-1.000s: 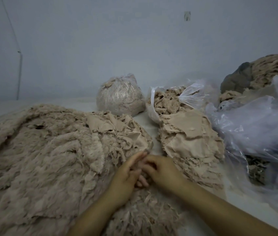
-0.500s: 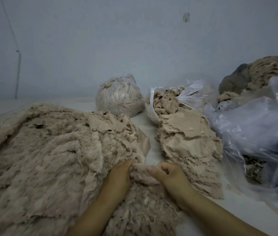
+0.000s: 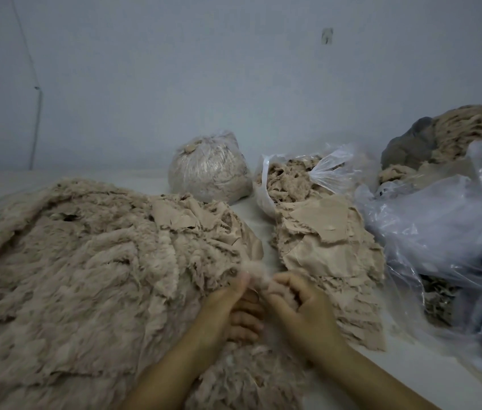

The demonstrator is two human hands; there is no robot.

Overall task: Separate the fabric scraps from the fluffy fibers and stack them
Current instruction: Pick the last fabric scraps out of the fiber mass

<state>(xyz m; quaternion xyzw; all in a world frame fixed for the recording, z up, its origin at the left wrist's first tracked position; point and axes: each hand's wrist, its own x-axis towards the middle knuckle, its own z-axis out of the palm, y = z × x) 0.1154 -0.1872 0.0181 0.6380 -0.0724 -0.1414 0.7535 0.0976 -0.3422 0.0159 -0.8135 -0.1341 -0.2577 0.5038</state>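
Pale blue-grey wall behind a white counter point(image 3: 263, 208); no readable writing. Left hand point(image 3: 222, 303) and right hand point(image 3: 302, 306) meet at centre, fingers curled, both pinching a blurred fluffy tuft point(image 3: 256, 275); big shaggy beige fiber pile point(image 3: 80, 276) left; flat ragged fabric scraps stack point(image 3: 328, 250) just right; tied plastic bag point(image 3: 208, 170), open bag point(image 3: 293, 179), crumpled clear plastic point(image 3: 435, 226) beyond.

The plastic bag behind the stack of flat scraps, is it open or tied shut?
Open. The plastic bag gapes at its mouth, with fluffy fibers showing uncovered inside; the round bag beside it looks closed.
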